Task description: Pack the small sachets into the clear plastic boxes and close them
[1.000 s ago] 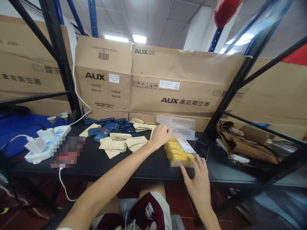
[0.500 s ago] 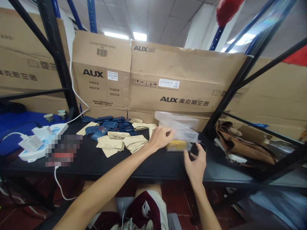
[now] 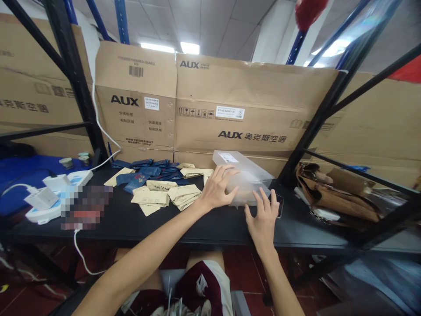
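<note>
The clear box (image 3: 248,166) rests on the bench (image 3: 210,226) by the left hand (image 3: 217,188) and right hand (image 3: 263,219), both with fingers spread. It looks light, slippery and flexible; hold it by opposite sides.

container (image 3: 248,168): smooth, frosted plastic | carton (image 3: 253,92): matt cardboard | cream packets (image 3: 184,196): paper | tabletop (image 3: 197,226): matt

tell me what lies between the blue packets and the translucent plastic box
The head view shows cream packets between the blue packets and the translucent plastic box, with the left hand partly covering the box.
</note>
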The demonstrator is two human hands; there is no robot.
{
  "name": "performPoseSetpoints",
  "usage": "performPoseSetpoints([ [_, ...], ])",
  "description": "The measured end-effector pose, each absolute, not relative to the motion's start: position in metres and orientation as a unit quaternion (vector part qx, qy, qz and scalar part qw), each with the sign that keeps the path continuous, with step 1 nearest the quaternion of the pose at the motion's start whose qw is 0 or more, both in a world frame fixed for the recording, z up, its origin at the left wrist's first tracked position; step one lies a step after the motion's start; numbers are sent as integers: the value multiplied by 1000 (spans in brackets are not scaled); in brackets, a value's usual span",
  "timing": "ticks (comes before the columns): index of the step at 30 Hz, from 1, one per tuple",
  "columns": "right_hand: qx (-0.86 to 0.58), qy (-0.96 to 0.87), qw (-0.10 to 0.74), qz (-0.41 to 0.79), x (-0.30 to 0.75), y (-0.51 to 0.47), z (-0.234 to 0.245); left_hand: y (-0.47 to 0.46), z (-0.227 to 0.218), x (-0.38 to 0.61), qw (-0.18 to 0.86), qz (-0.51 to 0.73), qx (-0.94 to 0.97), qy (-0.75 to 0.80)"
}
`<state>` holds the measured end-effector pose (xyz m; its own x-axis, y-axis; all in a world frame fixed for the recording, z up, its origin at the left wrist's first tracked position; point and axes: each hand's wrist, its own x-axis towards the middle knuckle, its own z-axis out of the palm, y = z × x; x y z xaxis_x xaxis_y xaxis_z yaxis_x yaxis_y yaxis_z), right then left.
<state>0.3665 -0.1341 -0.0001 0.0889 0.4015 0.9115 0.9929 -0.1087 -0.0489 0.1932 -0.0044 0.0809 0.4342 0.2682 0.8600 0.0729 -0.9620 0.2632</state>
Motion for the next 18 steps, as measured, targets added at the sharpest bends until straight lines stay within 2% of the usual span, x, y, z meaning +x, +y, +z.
performPoseSetpoints([
  [4,-606,-584,352,-408,373,-126,8,0,84,207,71,491,863,95],
  [11,-473,-696,318,-437,385,-138,35,17,86,214,160,482,854,117],
  [15,-429,-711,342,-440,373,-187,62,37,89,215,225,481,835,146],
  [18,-489,-641,428,-409,370,-237,82,46,84,222,259,459,834,162],
])
